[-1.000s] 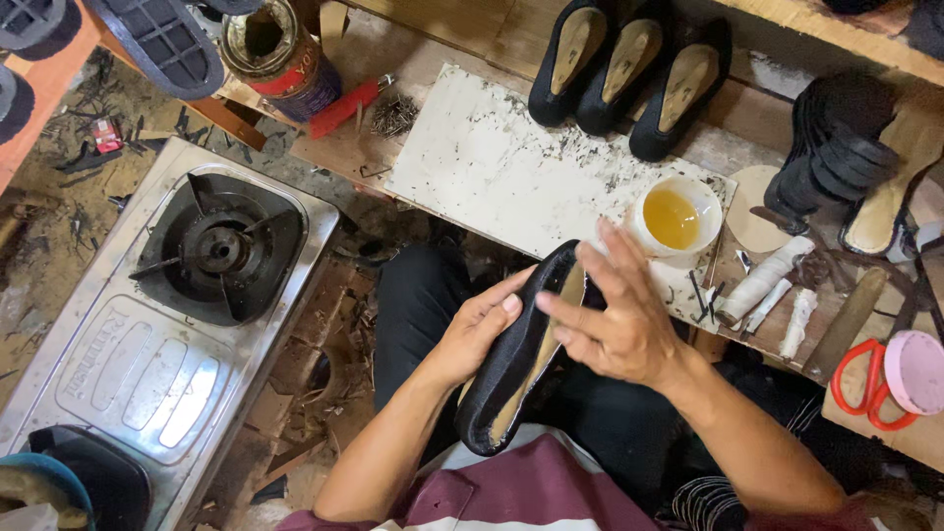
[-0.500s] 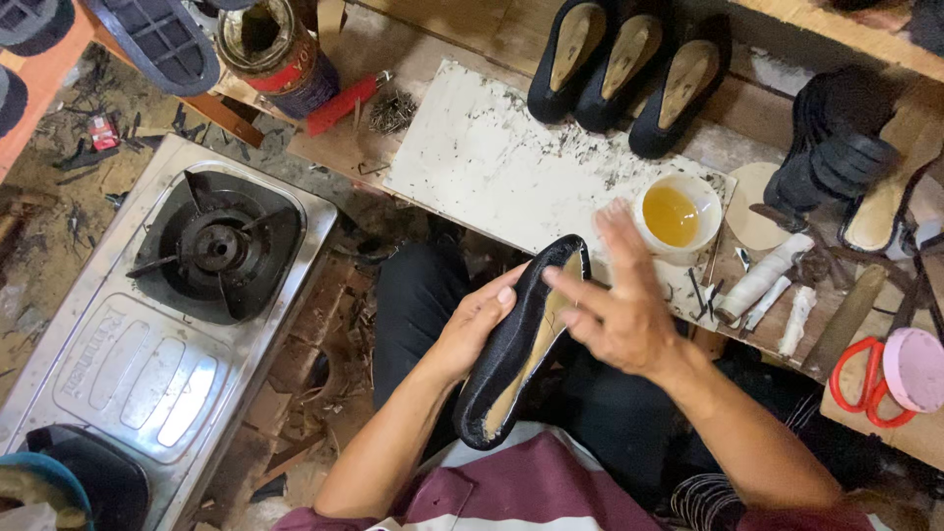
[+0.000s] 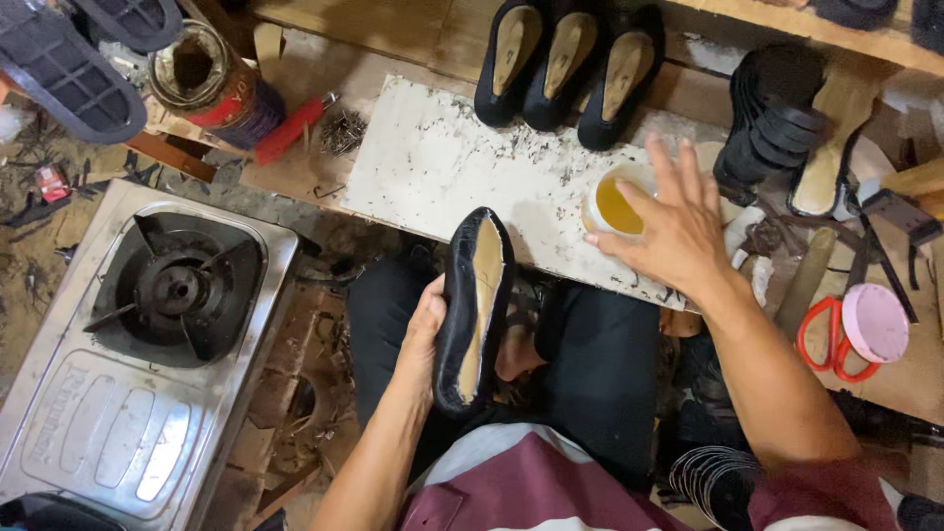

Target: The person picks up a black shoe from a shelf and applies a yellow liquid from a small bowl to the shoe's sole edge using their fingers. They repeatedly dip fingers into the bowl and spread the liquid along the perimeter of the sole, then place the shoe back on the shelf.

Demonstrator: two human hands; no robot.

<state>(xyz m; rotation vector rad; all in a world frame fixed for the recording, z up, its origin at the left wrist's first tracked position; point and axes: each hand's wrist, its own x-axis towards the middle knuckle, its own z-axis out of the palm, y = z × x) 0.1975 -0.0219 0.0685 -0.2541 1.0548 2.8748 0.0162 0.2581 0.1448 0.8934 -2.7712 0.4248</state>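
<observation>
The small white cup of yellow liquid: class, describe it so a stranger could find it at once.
Find the white speckled board on the wooden bench. At its right edge sits the small white cup of yellow liquid, under the right hand's fingers. It is the only open container holding liquid.

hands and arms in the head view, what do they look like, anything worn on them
Both hands are bare: no gloves, rings or watch show on the left hand or the right hand. The forearms are uncovered as well. The only clothing near them is a short-sleeved maroon shirt with a pale stripe, its sleeve ending at the right upper arm.
</observation>
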